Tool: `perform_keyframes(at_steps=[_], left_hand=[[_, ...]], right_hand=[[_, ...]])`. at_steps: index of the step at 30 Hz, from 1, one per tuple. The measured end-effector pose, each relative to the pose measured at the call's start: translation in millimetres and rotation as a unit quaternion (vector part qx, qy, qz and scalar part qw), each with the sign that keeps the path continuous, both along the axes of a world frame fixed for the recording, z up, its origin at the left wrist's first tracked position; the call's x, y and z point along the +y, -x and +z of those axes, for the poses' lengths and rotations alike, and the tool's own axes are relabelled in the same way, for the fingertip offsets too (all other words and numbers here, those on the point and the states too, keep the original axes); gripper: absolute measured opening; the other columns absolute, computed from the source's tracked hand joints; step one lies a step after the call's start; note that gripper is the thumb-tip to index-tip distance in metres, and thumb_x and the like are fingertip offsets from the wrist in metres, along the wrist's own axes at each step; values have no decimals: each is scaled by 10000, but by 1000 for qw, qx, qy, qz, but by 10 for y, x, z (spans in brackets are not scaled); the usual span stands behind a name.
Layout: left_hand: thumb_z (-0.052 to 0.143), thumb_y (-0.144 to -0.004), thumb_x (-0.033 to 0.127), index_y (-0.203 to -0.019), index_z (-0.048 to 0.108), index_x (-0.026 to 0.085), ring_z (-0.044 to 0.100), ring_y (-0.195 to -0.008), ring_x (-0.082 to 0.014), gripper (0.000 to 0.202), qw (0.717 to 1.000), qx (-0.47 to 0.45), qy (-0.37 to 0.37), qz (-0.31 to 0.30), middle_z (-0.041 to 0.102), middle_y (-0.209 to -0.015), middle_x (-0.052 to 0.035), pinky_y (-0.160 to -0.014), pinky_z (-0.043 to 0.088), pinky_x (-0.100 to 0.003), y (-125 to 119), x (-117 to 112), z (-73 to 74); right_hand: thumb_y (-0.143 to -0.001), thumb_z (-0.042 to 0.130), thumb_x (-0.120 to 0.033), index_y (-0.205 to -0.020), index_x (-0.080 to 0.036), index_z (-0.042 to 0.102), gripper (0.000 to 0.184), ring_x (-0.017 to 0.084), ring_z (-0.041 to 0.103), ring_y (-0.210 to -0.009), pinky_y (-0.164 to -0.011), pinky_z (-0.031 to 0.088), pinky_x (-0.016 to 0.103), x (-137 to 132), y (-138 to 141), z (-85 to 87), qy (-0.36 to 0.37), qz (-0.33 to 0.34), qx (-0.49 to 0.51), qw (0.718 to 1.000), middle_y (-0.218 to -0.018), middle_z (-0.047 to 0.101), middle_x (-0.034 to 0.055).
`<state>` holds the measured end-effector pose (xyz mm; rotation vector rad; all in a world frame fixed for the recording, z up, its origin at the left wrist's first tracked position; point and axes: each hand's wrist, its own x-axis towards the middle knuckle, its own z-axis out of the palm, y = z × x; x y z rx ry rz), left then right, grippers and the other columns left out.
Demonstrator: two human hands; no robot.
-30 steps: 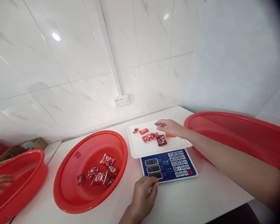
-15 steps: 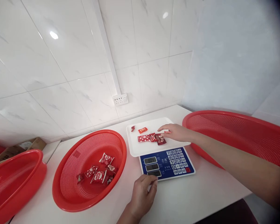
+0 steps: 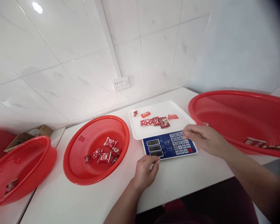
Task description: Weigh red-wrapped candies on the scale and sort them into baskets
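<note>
A digital scale (image 3: 169, 147) with a blue keypad stands on the white counter, its white weighing tray (image 3: 158, 129) carrying several red-wrapped candies (image 3: 156, 119). My left hand (image 3: 145, 172) rests on the counter against the scale's front left corner, fingers curled with nothing visible in them. Over the keypad's right side hovers my right hand (image 3: 204, 139), fingers bent loosely and apart, holding nothing. The middle red mesh basket (image 3: 96, 151) holds several more wrapped candies (image 3: 105, 152).
A large red basket (image 3: 242, 119) sits at the right with a few wrappers (image 3: 259, 143) near its front. Another red basket (image 3: 16, 169) lies at the far left, a cardboard box (image 3: 28, 137) behind it. A wall socket (image 3: 120, 82) is on the tiled wall.
My right hand has pulled back from the candies on the tray to above the keypad. The view has tilted downward. My left hand stays at the scale's corner.
</note>
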<state>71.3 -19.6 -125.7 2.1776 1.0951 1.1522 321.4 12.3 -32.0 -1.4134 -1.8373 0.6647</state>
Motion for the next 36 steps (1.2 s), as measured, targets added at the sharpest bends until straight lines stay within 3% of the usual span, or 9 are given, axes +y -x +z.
perform_keyframes(at_steps=[3,7,12,16,19,25,28,31,36], left_hand=[[502,-901,251,-947,681,189,652,-708,-142,195,1000,1,-4,-18,714,-800,-59,-658,540,-253,-5,-15,-3],[510,-894,236,-932,683,192,654,-696,-140,183,999,0,-13,-32,715,-782,-52,-643,541,-248,-25,-19,17],[524,-889,223,-921,671,187,658,-695,-136,155,1000,-3,-18,-14,713,-783,-49,-636,541,-241,-27,-13,56],[503,-907,225,-969,643,187,666,-784,-148,158,999,-4,-21,38,702,-854,-65,-703,551,-267,-15,31,213],[516,-903,250,-1082,605,195,650,-933,-171,207,997,9,-26,73,681,-1005,-87,-814,545,-314,-58,139,476],[509,-904,340,-1343,422,246,423,-1317,-187,458,977,181,43,105,480,-1407,-70,-1072,393,-359,-328,711,1010],[509,-900,374,-1372,395,181,275,-1411,-254,523,960,223,71,156,391,-1471,-136,-1132,289,-416,-402,1180,1057],[496,-895,452,-1380,386,114,245,-1408,-357,601,935,255,123,212,376,-1452,-223,-1110,267,-519,-395,1590,1002],[518,-896,462,-1328,456,179,427,-1286,-304,520,916,296,155,223,445,-1403,-130,-1056,324,-574,-457,1834,924]], right_hand=[[-837,364,-703,-555,-217,406,563,126,425,-509,-479,353,256,-251,44,-350,46,-35,50,997,-527,425,-10],[-818,328,-730,-549,-222,342,575,134,420,-524,-496,366,261,-482,192,-795,103,-54,62,991,-526,397,-13],[-856,346,-612,-549,-224,269,501,126,401,-511,-501,363,255,-649,319,-1133,132,-7,27,991,-516,373,-23],[-886,371,-500,-588,-217,416,414,141,494,-563,-576,412,267,-673,327,-1217,98,39,-2,994,-583,513,-3],[-901,376,-461,-651,-220,501,369,148,547,-605,-598,436,263,-659,309,-1211,94,57,14,994,-639,582,7],[-903,397,-462,-668,-221,536,365,150,568,-608,-593,454,257,-651,278,-1217,97,73,59,991,-650,602,5],[-904,407,-481,-676,-220,550,375,152,558,-611,-586,453,259,-675,263,-1245,92,76,83,989,-649,589,5],[-901,410,-504,-666,-222,545,391,155,534,-599,-568,441,265,-703,256,-1263,83,58,101,990,-635,562,3],[-901,408,-503,-648,-221,538,400,158,530,-586,-554,437,273,-708,254,-1266,73,63,113,989,-635,584,8]])
